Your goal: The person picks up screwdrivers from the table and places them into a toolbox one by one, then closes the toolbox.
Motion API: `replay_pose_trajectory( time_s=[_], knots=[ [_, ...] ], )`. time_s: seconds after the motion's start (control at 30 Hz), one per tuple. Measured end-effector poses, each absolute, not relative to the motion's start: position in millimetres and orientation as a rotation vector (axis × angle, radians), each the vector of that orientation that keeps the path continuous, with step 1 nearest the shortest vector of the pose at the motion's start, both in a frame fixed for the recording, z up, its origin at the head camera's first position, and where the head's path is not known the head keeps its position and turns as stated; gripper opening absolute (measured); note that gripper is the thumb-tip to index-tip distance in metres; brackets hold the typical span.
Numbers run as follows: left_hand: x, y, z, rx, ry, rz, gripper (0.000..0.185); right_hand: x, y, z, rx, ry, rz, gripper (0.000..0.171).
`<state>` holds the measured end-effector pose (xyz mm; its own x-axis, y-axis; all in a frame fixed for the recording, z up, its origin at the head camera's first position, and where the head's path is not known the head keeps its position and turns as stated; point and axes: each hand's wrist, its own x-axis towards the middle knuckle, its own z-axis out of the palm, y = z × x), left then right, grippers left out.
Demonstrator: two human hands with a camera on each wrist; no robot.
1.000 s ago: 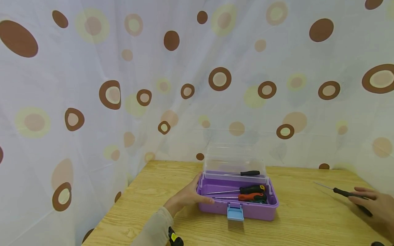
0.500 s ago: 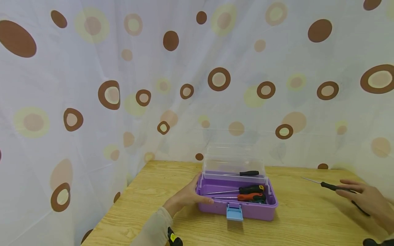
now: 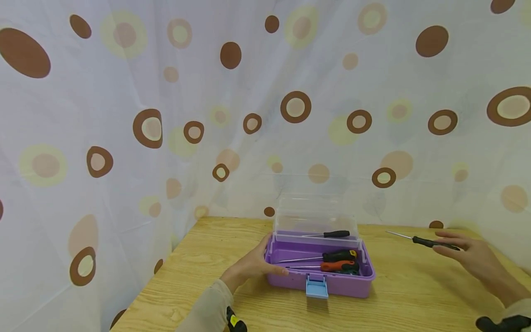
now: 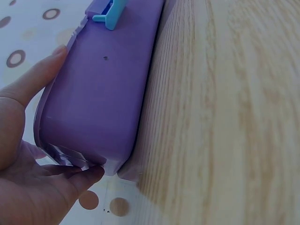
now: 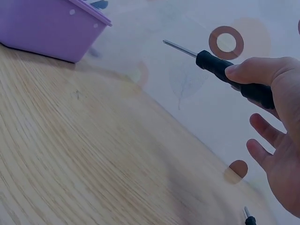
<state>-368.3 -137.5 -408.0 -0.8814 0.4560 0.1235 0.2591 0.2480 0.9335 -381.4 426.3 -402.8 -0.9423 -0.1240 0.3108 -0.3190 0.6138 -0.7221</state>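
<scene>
A purple toolbox (image 3: pixel 332 282) with a blue latch (image 3: pixel 317 286) stands on the wooden table (image 3: pixel 195 276), its clear lid (image 3: pixel 315 210) raised. Inside lie a black-and-yellow screwdriver (image 3: pixel 340 254) and an orange one (image 3: pixel 338 265); a thin black one (image 3: pixel 335 234) lies at the back. My left hand (image 3: pixel 259 263) holds the box's left end, thumb on the front wall (image 4: pixel 103 93), fingers (image 4: pixel 33 84) round the far side. My right hand (image 3: pixel 452 244) pinches a thin black screwdriver (image 3: pixel 429 242) above the table, right of the box, blade pointing left; the right wrist view shows this screwdriver (image 5: pixel 234 77) under my thumb.
A spotted curtain (image 3: pixel 166 115) hangs close behind and left of the table. In the right wrist view, the tip of another tool (image 5: pixel 248 219) lies on the wood near the bottom edge. Bare wood (image 3: pixel 415 295) stretches between the box and my right hand.
My right hand has lifted the thin black screwdriver off the table and carried it up and to the left, nearer the box. The left hand and the box have stayed put.
</scene>
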Motion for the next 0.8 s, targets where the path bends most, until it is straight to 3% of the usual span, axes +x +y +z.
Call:
replay_pose_trajectory(
  time_s=[0.8],
  knots=[
    [-367.7, -136.7, -407.3, 0.661, 2.361, 1.7, 0.12, -390.9, 363.0, -383.7, 0.584, -2.483, 1.232, 0.043]
  ],
)
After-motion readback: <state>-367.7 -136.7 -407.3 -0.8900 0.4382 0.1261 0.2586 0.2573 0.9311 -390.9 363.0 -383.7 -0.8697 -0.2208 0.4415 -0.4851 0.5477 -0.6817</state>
